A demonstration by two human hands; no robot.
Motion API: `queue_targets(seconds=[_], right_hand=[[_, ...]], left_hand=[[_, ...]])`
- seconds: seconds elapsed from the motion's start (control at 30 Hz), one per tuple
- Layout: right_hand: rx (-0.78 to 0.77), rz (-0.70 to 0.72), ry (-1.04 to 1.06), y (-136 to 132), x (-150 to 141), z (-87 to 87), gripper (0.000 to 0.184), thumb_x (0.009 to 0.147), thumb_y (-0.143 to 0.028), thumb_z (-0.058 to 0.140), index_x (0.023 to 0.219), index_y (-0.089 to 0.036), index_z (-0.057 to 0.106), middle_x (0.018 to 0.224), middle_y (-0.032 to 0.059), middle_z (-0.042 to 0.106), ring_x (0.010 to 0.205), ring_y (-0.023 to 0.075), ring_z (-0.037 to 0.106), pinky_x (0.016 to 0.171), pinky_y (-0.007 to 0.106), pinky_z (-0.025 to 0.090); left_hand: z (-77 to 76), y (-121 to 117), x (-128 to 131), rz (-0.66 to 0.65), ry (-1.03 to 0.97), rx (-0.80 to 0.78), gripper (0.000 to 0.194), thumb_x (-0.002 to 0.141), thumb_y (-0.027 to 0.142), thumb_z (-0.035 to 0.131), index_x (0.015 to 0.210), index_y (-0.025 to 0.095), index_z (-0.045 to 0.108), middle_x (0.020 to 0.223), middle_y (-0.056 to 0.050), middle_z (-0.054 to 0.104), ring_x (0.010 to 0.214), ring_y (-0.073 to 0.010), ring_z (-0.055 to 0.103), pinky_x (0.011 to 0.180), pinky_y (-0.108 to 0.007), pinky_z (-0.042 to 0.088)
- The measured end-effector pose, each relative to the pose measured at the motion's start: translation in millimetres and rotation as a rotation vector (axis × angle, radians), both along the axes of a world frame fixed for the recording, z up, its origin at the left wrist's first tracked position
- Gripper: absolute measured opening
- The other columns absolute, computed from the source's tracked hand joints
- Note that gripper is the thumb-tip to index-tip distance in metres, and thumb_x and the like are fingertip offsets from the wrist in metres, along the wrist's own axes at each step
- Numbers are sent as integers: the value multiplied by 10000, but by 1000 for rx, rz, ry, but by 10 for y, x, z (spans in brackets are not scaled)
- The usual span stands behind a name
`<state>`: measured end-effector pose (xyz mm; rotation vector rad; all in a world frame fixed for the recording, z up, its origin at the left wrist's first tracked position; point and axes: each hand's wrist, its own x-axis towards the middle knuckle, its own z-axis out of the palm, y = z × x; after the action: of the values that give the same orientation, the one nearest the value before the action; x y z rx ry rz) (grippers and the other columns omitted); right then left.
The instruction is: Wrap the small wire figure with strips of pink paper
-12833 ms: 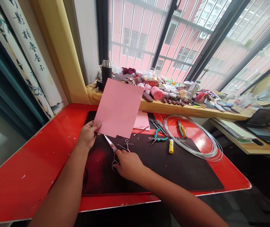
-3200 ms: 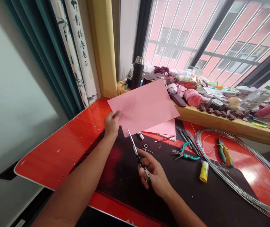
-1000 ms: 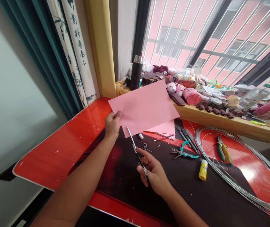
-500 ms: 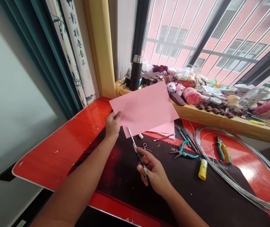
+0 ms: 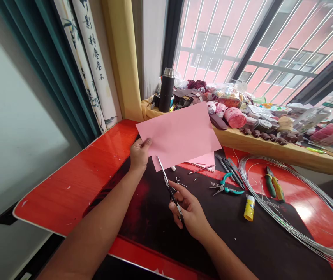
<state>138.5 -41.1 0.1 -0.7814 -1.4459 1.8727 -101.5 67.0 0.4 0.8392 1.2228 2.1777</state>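
Note:
A sheet of pink paper (image 5: pixel 180 134) is held up over the table, its left edge pinched between the thumb and fingers of my left hand (image 5: pixel 140 153). My right hand (image 5: pixel 188 210) is closed around the handles of a pair of scissors (image 5: pixel 166 181). The blades point up and away, with their tips at the sheet's lower left edge, near a narrow corner of paper. Whether the blades are fully closed on the paper is hard to make out. Below the sheet, another pink paper (image 5: pixel 205 160) lies on the table.
A dark mat (image 5: pixel 213 249) covers much of the red table (image 5: pixel 52 186). To the right lie teal pliers (image 5: pixel 227 186), a yellow glue stick (image 5: pixel 249 209), green-yellow pliers (image 5: pixel 274 186), cutters (image 5: pixel 230 169) and a large wire coil (image 5: pixel 300 237). A black flask (image 5: pixel 166 91) stands on the cluttered sill.
Almost nothing differs. The paper has tilted very slightly, and the whole view has shifted a little. Both hands keep their holds.

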Motion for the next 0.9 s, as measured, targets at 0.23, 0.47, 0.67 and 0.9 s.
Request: queue_targets(seconds=[0.23,0.47,0.67,0.9], right_hand=[[-3,-1,15,4,1,-24,673,878,-507,839,1459,-274,591,801,-62,520,371,27,460,352,175,289],[2,-5,10,15,8,-9,670,881,-511,838,1457,-276,590,806,-62,514,374,28,468,359,176,286],[-9,-5,1,10,2,-8,677,880,-507,839,1462,-274,585,818,-59,523,376,23,469,357,172,281],[2,-1,11,20,15,-19,656,891,-509,826,1451,-274,580,809,-60,542,368,25,481,370,173,272]], left_hand=[[-13,6,-4,-5,6,5,327,776,469,867,952,198,822,1023,-100,814,940,-245,721,855,-351,561],[-6,-3,19,-36,30,14,356,794,474,857,1019,199,827,1090,-104,818,1009,-259,722,938,-379,547],[-13,-2,15,-31,30,10,357,792,478,855,1003,191,826,1069,-105,820,987,-253,724,907,-365,555],[-14,-10,35,-33,44,3,381,794,486,861,1016,178,829,1084,-109,824,1008,-263,728,929,-379,551]])
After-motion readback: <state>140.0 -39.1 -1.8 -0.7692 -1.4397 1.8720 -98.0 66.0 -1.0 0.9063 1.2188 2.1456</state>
